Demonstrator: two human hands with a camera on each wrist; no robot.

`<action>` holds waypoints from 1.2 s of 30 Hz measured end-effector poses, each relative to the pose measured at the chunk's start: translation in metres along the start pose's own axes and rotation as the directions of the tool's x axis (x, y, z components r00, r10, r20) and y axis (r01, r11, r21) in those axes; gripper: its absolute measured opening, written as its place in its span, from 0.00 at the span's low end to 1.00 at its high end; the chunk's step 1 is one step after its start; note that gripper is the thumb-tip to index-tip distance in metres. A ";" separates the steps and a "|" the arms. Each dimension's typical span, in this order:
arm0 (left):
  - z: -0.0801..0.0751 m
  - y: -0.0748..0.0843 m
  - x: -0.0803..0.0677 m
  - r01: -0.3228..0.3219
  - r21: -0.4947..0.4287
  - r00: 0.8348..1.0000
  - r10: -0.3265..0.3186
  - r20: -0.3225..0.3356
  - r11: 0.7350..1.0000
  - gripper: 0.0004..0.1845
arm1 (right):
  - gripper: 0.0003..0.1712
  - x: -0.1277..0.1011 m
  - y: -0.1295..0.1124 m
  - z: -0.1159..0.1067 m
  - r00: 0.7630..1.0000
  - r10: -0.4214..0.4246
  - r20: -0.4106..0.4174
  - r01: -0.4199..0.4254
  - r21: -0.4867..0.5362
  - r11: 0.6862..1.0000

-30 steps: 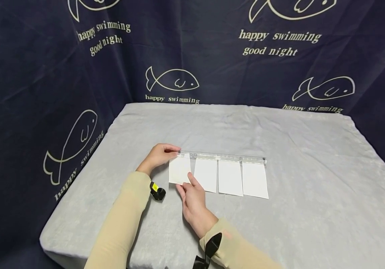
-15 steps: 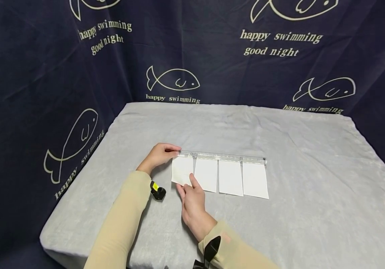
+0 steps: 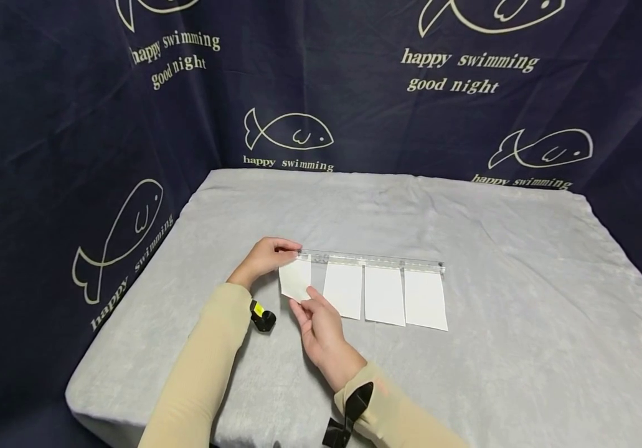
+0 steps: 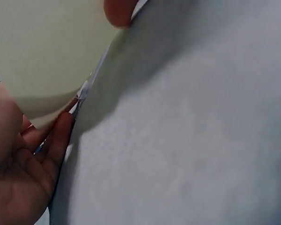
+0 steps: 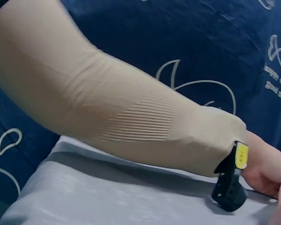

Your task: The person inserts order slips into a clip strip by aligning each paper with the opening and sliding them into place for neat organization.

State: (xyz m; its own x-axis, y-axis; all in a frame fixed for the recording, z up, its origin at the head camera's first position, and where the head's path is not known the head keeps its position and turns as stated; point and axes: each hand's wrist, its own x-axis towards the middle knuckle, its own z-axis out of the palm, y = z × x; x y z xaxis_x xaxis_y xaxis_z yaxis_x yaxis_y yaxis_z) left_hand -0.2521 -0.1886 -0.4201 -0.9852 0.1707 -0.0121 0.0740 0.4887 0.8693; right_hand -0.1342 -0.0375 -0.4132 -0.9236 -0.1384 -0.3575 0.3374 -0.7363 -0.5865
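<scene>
1. Head view: the left hand (image 3: pixel 261 260) pinches the left end of the clear strip (image 3: pixel 371 262) on the grey surface (image 3: pixel 466 224); the right hand (image 3: pixel 321 330) pinches the leftmost white card (image 3: pixel 295 279), lifting its near edge.
2. Left wrist view: curled fingers (image 4: pixel 61 136) touch the card (image 4: pixel 42 51).
3. Right wrist view: only the left sleeve (image 5: pixel 107 108) shows clearly.

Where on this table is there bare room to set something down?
Bare cloth: the table's back half behind the clear strip, and right of the last white card. Crowded front-left, where the left hand and right hand work the leftmost card.
</scene>
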 end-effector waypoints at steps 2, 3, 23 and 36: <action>0.000 0.000 0.000 0.001 -0.006 1.000 -0.001 0.004 1.000 0.14 | 0.32 0.002 -0.002 -0.001 1.000 0.020 0.020 -0.020 0.015 1.000; 0.000 0.000 -0.001 0.004 -0.008 1.000 -0.004 0.008 1.000 0.14 | 0.32 0.003 -0.002 -0.001 0.999 0.025 0.030 -0.026 0.025 0.999; -0.001 0.001 0.003 0.020 -0.013 1.000 -0.020 0.017 1.000 0.14 | 0.35 0.000 -0.001 -0.002 1.000 0.008 -0.007 -0.007 0.118 0.993; -0.001 0.003 0.002 0.041 -0.001 0.999 -0.041 0.018 0.999 0.14 | 0.34 -0.003 0.008 -0.003 0.994 -0.102 -0.049 0.099 -0.066 0.993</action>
State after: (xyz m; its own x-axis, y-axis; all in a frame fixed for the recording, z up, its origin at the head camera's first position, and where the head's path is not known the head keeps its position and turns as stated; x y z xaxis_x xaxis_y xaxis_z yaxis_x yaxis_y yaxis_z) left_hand -0.2540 -0.1880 -0.4168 -0.9846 0.1655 -0.0567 0.0331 0.4944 0.8686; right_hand -0.1278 -0.0411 -0.4195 -0.9432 -0.0303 -0.3308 0.2559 -0.7010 -0.6656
